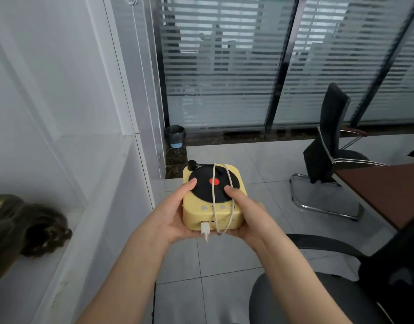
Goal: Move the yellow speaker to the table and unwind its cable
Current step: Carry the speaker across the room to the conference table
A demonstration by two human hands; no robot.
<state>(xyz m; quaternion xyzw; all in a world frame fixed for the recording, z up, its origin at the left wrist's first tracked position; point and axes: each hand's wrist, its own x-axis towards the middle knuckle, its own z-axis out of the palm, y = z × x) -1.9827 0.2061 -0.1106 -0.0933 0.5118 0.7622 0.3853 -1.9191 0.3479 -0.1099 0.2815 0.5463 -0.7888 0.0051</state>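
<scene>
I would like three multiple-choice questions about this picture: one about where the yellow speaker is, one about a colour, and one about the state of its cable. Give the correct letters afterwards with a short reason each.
1. Where is the yellow speaker?
A. On the brown table
B. Held above the tiled floor
C. On the black chair

2. What colour is the dot at the centre of the black disc?
A. Red
B. Green
C. White

3. In what state is the white cable?
A. Lying straight on the floor
B. Plugged into a wall
C. Wrapped around the speaker

Answers:
1 B: the left hand and the right hand hold it from both sides, and the brown table is off to the right.
2 A: the dot is red.
3 C: the cable loops over the top and front of the speaker, with its plug hanging loose.
</scene>
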